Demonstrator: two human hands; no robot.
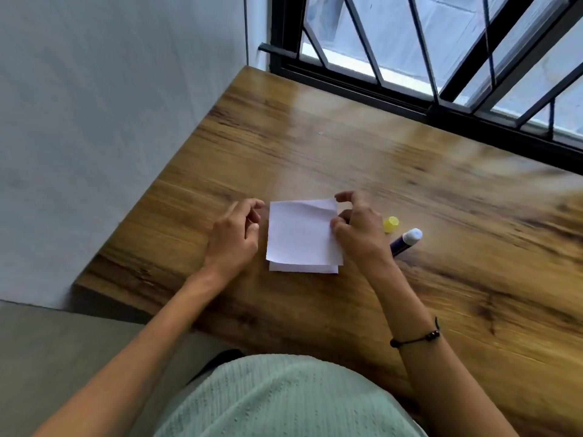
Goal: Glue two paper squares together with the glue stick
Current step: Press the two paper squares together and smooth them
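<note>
Two white paper squares lie stacked on the wooden table [347, 146]. The upper paper square [301, 234] sits slightly askew over the lower paper square [303, 268], whose near edge peeks out. My right hand [358, 230] pinches the upper square's right edge near its far corner, which buckles a little. My left hand [235, 234] rests just left of the papers, fingers curled loosely, holding nothing. The dark blue glue stick [405, 242] lies uncapped on the table right of my right hand, white glue tip exposed. Its yellow cap [391, 224] lies beside it.
The table's left edge runs diagonally beside a white wall [94, 121]. A black barred window [441, 74] borders the table's far side. My light green shirt [284, 402] fills the bottom of the view.
</note>
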